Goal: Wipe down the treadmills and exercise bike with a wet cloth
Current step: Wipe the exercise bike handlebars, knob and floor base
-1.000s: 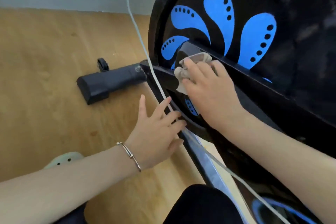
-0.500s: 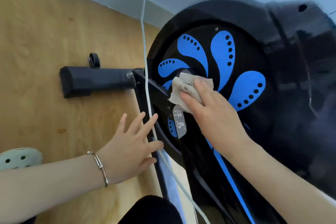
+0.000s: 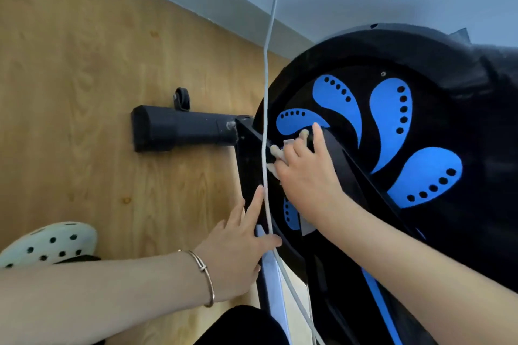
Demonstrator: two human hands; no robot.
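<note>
Right grip: your right grip [image 3: 305, 173] is curled over the cloth [image 3: 276, 152], fingers bent round the end of the crank arm [image 3: 344, 159]. Half a second ago they lay flatter on the disc.
Cloth: bunched and mostly hidden under those fingers, on the exercise bike [image 3: 392, 109] just beside the hub. Earlier it lay spread out.
Left grip: your left grip [image 3: 238, 249], fingers straight and spread, rests against the frame edge as before. The white cable [image 3: 266, 92] crosses it.

Black exercise bike [image 3: 462, 109] with blue dotted petals; beige cloth [image 3: 276, 152].
</note>
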